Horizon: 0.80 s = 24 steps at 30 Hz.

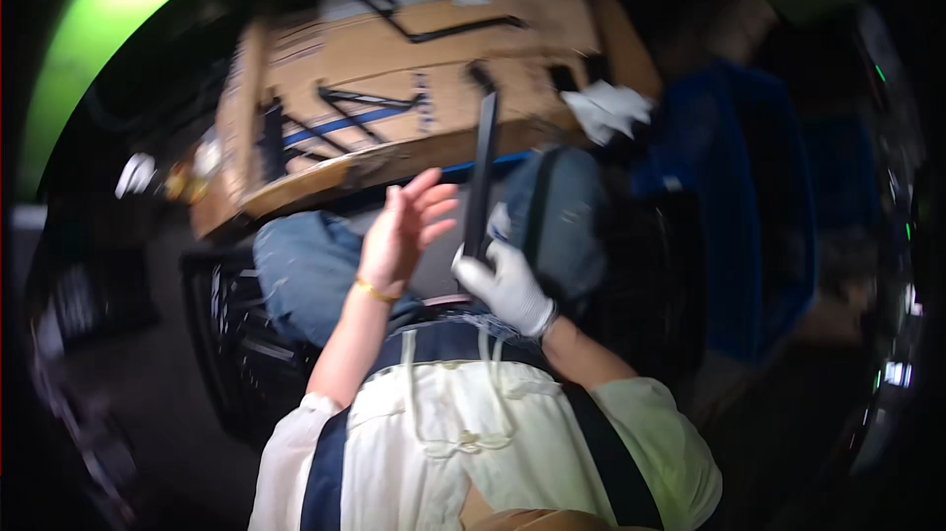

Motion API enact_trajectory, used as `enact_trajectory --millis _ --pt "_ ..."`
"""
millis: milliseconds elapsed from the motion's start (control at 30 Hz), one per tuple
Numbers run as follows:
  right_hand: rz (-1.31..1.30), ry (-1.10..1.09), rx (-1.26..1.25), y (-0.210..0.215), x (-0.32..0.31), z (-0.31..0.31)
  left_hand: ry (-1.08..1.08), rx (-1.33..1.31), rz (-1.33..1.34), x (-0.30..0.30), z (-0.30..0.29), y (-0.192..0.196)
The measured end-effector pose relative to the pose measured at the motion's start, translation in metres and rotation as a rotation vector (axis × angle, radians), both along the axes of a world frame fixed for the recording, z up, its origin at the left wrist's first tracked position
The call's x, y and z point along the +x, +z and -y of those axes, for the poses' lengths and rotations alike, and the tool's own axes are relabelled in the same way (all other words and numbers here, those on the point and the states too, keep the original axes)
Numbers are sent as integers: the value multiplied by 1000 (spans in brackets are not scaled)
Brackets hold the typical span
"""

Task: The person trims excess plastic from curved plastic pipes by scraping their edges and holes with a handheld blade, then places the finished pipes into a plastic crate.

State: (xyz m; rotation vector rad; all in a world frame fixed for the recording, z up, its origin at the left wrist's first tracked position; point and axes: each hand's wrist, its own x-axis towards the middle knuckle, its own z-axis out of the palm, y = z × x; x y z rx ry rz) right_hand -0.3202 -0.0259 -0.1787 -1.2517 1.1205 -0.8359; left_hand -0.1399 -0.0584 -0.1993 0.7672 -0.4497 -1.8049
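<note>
My right hand (507,285), in a white glove, is closed round the lower end of a long black bar (482,157). The bar stands up lengthwise in front of me, and its far end with a bent black tip reaches over the cardboard box (384,159). To the left of the bar, my bare left hand (402,231) is raised with its fingers apart and nothing in it. A yellow band circles that wrist. In the box lie several black bent parts, among them a zigzag one (365,102) and a long angled one (443,33).
Crumpled white paper (608,111) lies at the box's right corner. Blue plastic bins (734,206) stand to the right. A black crate (236,334) is on the floor to the left of my knees. The edges of the view are dark and blurred.
</note>
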Motion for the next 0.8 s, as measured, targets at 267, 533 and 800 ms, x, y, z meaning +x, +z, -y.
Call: enact_trajectory --millis 267,533,800 --pt "3 -1074 473 -50 -260 -63 -167 103 61 -17 -3 -43" --pt "-649 -1237 810 -229 -353 -302 -170 162 138 -20 4 -48" --pt "-1142 -889 657 -227 -421 -253 88 -45 665 34 85 -50"
